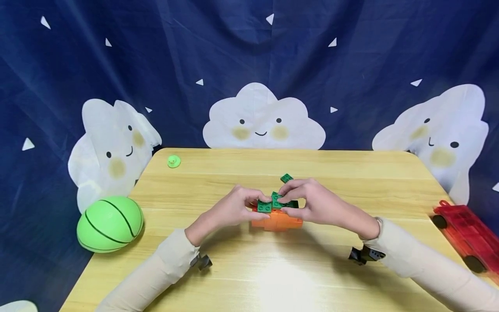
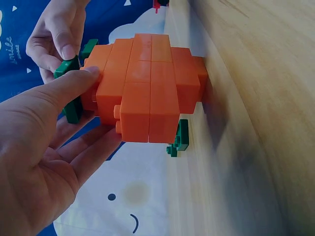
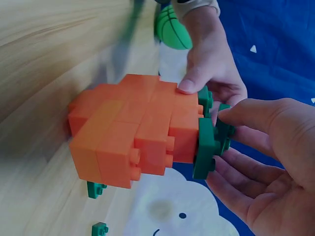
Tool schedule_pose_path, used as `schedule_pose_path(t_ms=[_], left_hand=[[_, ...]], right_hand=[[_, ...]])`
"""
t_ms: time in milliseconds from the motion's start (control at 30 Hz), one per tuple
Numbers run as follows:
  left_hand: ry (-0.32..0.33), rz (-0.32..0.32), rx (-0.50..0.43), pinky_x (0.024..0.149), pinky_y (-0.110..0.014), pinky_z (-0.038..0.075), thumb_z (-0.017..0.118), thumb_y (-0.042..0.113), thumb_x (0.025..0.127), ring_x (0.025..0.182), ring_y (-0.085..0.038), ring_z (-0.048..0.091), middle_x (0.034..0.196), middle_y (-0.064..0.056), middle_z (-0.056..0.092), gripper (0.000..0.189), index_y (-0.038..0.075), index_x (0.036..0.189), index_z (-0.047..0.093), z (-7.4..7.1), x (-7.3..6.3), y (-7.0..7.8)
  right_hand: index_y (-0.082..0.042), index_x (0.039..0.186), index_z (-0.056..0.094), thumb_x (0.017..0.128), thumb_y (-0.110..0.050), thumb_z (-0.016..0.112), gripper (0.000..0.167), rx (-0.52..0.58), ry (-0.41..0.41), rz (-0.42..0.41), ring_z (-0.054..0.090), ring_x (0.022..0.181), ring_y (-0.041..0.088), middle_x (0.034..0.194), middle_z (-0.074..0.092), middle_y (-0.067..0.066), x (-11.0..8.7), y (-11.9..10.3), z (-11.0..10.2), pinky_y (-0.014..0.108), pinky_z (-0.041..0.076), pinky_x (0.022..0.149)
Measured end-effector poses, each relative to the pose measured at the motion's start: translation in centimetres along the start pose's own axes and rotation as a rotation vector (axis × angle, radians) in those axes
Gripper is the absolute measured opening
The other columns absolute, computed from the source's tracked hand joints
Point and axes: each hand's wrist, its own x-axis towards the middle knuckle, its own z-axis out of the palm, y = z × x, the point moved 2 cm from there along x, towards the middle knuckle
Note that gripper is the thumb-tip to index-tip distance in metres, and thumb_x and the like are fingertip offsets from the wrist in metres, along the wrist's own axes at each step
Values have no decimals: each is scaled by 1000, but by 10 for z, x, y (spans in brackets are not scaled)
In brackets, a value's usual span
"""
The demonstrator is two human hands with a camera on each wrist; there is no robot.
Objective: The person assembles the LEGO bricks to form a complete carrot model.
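An orange build of stacked toy bricks [image 1: 278, 223] stands on the table, wider in the middle than at its base. Green bricks sit along its top, one at the left [image 1: 264, 207] and others at the right [image 3: 204, 147]. My left hand [image 1: 238, 206] grips the build's upper left end, thumb on the near face and fingers behind. With thumb and fingers, my right hand [image 1: 313, 201] pinches a raised green brick [image 3: 225, 127] on the top. The right fingertips are partly hidden behind the green bricks.
Behind the build lies a loose green brick [image 1: 286, 178]; another green brick [image 3: 95, 189] shows nearer it. A green ball [image 1: 110, 224] sits at the left edge, a small green duck [image 1: 173, 161] at the back left, and a red toy vehicle [image 1: 469, 236] at the right edge.
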Motion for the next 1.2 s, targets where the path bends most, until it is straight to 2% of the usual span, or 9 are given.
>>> schedule_pose_path(t_ms=[267, 467, 667, 767, 967, 1200], left_hand=[[19, -37, -38, 77, -22, 62, 85, 14, 85, 79, -5, 72, 108, -8, 80, 37, 4, 120, 76, 0, -1, -1], [32, -32, -66, 77, -24, 62, 85, 13, 84, 81, -7, 75, 109, -11, 79, 40, 3, 121, 75, 1, -2, -1], [44, -10, -53, 78, -23, 62, 86, 13, 84, 81, -10, 75, 110, -10, 79, 40, 4, 121, 75, 1, -2, -2], [54, -9, -39, 79, -23, 62, 86, 14, 84, 84, -8, 75, 110, -8, 80, 37, 6, 119, 77, 1, -1, -1], [91, -27, -18, 81, -25, 62, 83, 26, 88, 93, -4, 73, 109, 4, 80, 21, 19, 108, 81, 2, 4, 3], [64, -83, -79, 80, -27, 63, 83, 21, 87, 94, -8, 74, 109, -2, 79, 12, 17, 98, 81, 2, 7, 6]], right_hand=[[-7, 101, 82, 85, -9, 81, 16, 9, -33, 1, 73, 93, 15, 106, 75, 6, -2, 3, 3, 28, 62, 79], [-6, 103, 82, 87, -9, 80, 17, 18, -56, 20, 73, 95, 16, 108, 75, 6, -1, 2, 4, 29, 62, 81], [-6, 104, 82, 87, -7, 79, 17, 26, -75, 15, 73, 99, 21, 110, 76, 9, -1, 4, 9, 32, 62, 83], [-6, 104, 82, 88, -7, 79, 16, 41, -77, 15, 73, 99, 21, 110, 76, 10, -2, 5, 9, 31, 62, 82], [-9, 103, 82, 87, -10, 80, 16, 66, -59, 36, 73, 101, 19, 111, 76, 7, -3, 6, 9, 31, 62, 85], [-16, 99, 82, 86, -13, 84, 13, 154, -4, 79, 75, 101, 17, 106, 80, 0, -7, 12, 12, 29, 61, 84]])
